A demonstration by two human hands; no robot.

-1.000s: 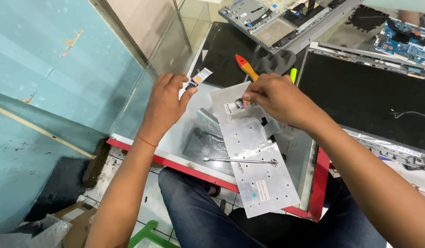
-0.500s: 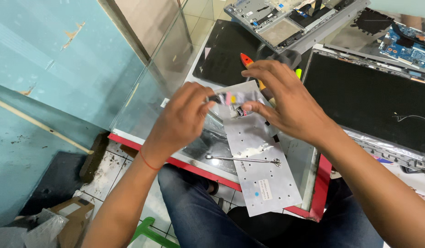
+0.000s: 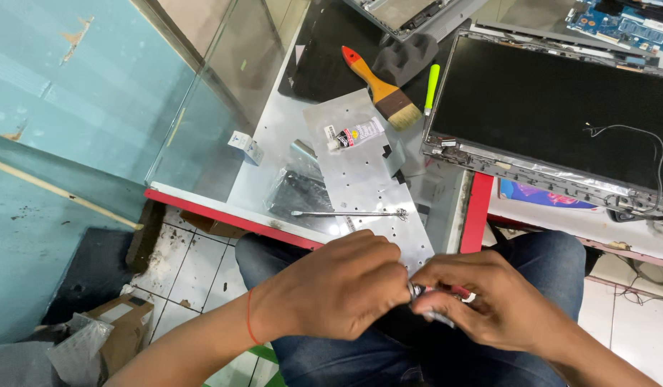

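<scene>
A small silvery tube [image 3: 433, 307], mostly hidden, sits pinched between the left hand [image 3: 339, 287] and right hand [image 3: 489, 301] over the lap, below the counter [image 3: 274, 154] edge, so steady fingers and gentle twisting seem wise.
</scene>
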